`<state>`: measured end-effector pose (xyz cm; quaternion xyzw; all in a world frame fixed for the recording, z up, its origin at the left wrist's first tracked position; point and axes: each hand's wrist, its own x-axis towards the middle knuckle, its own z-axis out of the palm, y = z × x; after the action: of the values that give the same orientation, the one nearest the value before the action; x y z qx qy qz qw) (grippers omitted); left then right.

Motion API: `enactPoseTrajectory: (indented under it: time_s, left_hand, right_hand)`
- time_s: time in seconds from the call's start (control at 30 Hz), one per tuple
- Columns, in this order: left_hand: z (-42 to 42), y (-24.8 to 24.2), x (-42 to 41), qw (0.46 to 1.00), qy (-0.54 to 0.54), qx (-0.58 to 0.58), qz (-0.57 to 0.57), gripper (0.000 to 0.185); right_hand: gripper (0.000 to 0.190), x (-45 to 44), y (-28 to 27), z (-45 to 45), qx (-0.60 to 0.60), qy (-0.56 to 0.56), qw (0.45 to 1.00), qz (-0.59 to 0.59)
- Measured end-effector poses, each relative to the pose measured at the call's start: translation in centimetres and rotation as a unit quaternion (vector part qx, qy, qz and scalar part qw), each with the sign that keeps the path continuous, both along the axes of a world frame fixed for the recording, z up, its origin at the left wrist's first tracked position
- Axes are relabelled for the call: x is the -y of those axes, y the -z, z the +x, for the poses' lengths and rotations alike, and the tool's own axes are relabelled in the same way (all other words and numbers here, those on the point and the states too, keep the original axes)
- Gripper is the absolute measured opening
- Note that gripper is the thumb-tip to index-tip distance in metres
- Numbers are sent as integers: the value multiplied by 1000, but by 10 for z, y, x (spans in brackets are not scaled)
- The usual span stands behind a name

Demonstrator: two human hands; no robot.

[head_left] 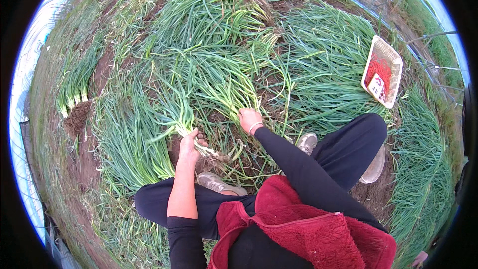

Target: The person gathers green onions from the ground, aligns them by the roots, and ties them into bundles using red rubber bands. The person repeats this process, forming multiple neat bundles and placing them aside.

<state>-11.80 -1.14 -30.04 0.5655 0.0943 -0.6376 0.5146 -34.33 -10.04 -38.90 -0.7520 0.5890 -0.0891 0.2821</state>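
My left hand (190, 145) is closed around a small bunch of scallion-like plants (183, 125). Their white stems stick out below the fist, ending in brown, soil-covered roots (214, 160), and the leaves fan away from me. To the right, my right hand (251, 119), with a band at the wrist, grips the pale lower stalks of another clump of the plants (227, 86). Its fingertips are partly hidden by the stalks. Loose leaves and bare soil (233, 134) lie between the hands.
A pale woven-look basket (393, 67) at the right holds red ties (381, 65) and a printed card-like item (376, 85). Tied bundles (76, 86) with roots stand at the left. A large heap (201, 15) lies ahead, and plastic sheeting (30, 93) edges the plot.
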Motion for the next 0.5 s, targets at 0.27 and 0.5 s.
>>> enactPoseTrajectory:
  time_s: [0.27,0.5]
  left_hand:
    - [-28,9,5,995,93,18,-9,17]
    - [-53,12,2,990,126,48,-44,14]
  right_hand:
    - [31,-48,-55,14,330,44,939,81]
    - [27,-75,-79,24,234,24,972,-12]
